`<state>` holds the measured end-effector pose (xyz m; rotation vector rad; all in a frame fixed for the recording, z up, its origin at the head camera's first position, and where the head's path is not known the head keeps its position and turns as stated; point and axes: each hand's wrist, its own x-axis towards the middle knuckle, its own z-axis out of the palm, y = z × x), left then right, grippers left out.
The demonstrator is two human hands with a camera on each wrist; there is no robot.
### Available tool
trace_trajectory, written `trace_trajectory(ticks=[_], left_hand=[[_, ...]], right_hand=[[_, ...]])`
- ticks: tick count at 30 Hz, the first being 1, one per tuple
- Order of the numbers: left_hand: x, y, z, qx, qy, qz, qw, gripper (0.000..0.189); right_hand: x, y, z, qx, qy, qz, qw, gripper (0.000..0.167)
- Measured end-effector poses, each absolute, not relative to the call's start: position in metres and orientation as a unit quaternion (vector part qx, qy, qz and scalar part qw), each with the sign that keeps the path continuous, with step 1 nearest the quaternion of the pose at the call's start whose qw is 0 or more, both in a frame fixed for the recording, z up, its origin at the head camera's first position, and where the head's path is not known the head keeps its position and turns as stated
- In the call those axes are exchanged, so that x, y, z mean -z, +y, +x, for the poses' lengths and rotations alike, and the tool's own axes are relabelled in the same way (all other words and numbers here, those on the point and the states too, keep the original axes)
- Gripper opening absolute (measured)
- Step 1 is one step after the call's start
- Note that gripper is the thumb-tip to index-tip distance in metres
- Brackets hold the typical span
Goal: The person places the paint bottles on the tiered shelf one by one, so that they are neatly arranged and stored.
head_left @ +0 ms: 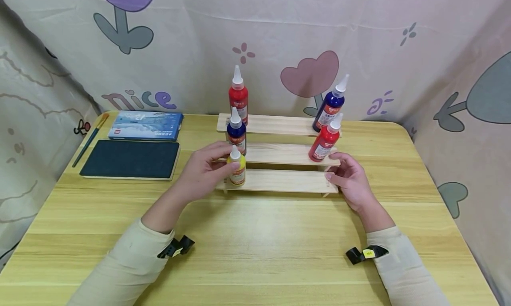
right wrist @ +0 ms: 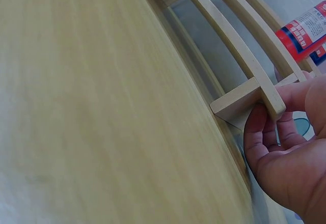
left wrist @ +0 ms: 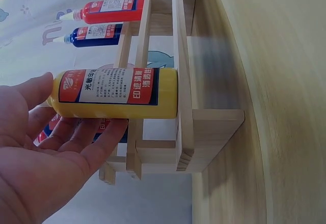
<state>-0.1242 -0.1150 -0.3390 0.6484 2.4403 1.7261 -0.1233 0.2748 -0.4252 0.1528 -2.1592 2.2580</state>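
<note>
My left hand [head_left: 199,173] grips a yellow bottle [left wrist: 168,94] with a white pointed cap, its thumb near the neck and its fingers along the side. The bottle stands upright at the left end of the lowest plank of a three-step wooden rack [head_left: 283,182]. Behind it on the left are a dark blue bottle [head_left: 236,135] and a red bottle [head_left: 238,97]. At the rack's right end, my right hand [head_left: 353,182] pinches the end of the lowest plank [right wrist: 272,104]. Another red bottle [head_left: 324,144] and dark blue bottle [head_left: 330,108] lean slightly on the upper planks above it.
On the left of the table [head_left: 271,253] lie a dark notebook [head_left: 131,159], a blue flat box [head_left: 145,125] and a paintbrush [head_left: 91,141]. A patterned curtain [head_left: 199,53] hangs behind the table's far edge and along its sides.
</note>
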Motion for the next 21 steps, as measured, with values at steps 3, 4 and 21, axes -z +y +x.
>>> trace_trajectory(ticks=[3,4,21], left_hand=[[0.3393,-0.1146,-0.1238,-0.562,0.799,0.211,0.043,0.032],[0.3395,-0.1145,-0.1237,-0.562,0.799,0.211,0.044,0.033],[0.3435,-0.1161,-0.1175,-0.580,0.792,0.192,0.010,0.039]], right_hand=[[0.4252,0.2752,-0.1233,-0.722,-0.690,0.051,0.008,0.049],[0.4252,0.2752,-0.1233,-0.723,-0.689,0.051,0.008,0.049],[0.4229,0.2732,-0.1225,-0.697,-0.715,0.043,0.030,0.050]])
